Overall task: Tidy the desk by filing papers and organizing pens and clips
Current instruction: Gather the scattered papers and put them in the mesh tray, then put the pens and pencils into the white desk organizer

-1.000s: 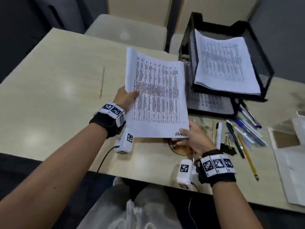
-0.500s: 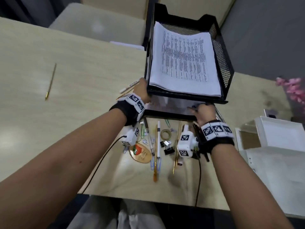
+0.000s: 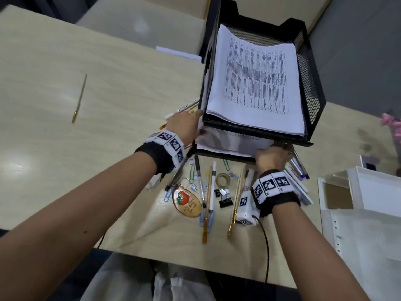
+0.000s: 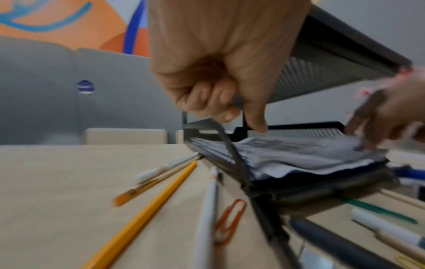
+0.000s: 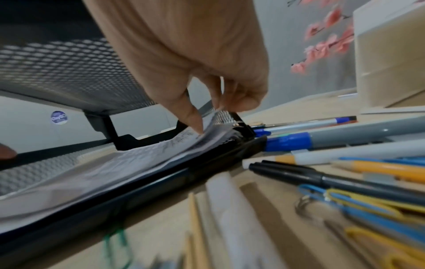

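Observation:
A black mesh two-tier tray [image 3: 312,88] stands at the back of the desk, with printed papers [image 3: 256,83] in its upper tier. More sheets [image 3: 227,142] lie in the lower tier. My left hand [image 3: 184,127] is at the tray's front left corner, and the left wrist view shows its fingers [image 4: 207,98] curled round the black strut there. My right hand [image 3: 272,157] is at the lower tier's front right corner. There its thumb [image 5: 195,123] and fingers pinch the raised corner of the sheets [image 5: 142,160]. Pens, pencils and clips [image 3: 208,192] lie scattered in front of the tray.
A gold pen [image 3: 79,98] lies alone at the far left of the desk. An oval keychain [image 3: 186,199] and black binder clips [image 3: 224,198] sit among the pens. To the right are a white box [image 3: 379,192], a white punched sheet [image 3: 364,246] and pink flowers [image 3: 390,122].
A second ago both hands held printed sheets in the air left of the tray. The sheets now lie in the lower tier, with both hands at its front corners.

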